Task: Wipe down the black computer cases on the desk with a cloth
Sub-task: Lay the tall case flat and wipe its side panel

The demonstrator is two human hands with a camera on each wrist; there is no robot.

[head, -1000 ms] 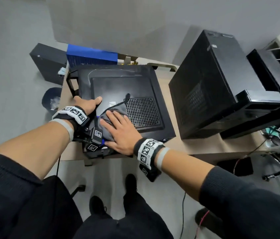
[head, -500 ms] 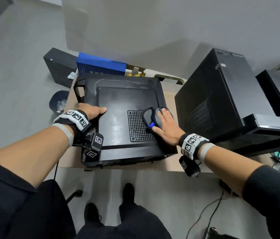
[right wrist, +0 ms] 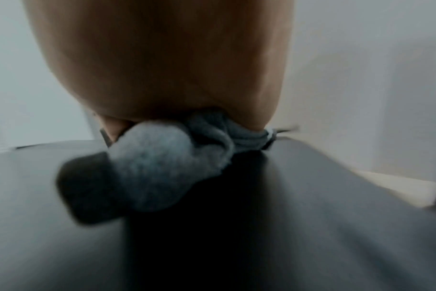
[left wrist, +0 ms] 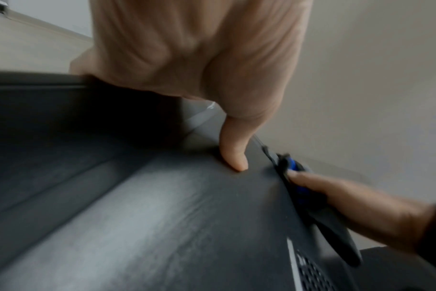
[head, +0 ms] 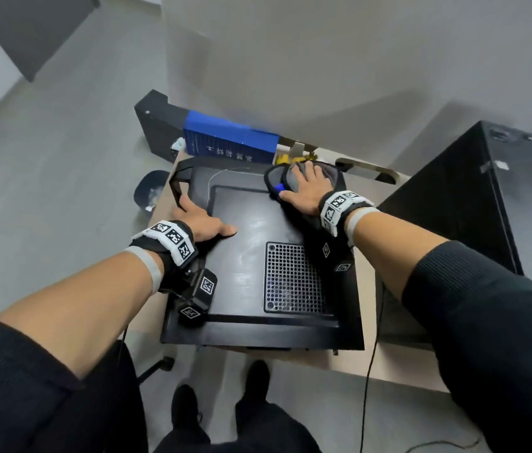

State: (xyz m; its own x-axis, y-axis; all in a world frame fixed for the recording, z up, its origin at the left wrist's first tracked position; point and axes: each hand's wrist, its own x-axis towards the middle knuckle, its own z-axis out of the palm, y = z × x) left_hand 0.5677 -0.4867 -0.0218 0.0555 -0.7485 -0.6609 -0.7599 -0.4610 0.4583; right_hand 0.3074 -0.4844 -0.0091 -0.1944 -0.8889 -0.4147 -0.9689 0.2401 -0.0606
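A black computer case [head: 251, 256] lies flat on the desk, its vent grille toward the near right. My right hand [head: 307, 191] presses a grey cloth [head: 333, 173] flat on the case's far right corner, fingers spread. The right wrist view shows the cloth [right wrist: 157, 167] bunched under the palm on the case top [right wrist: 261, 236]. My left hand [head: 205, 220] holds the case's left edge, thumb [left wrist: 233, 155] on top and fingers curled over the side. A second black case [head: 454, 204] stands upright at the right.
A blue box [head: 228, 145] lies behind the flat case. On the floor to the left are a black box [head: 156, 125] and a dark bin [head: 148, 191]. A cable [head: 369, 387] hangs off the desk's [head: 389, 364] front edge. A wall rises close behind.
My right hand has swept the cloth from the case's near left, across to the right by the grille, then up to the far right corner. The left hand stayed on the left edge.
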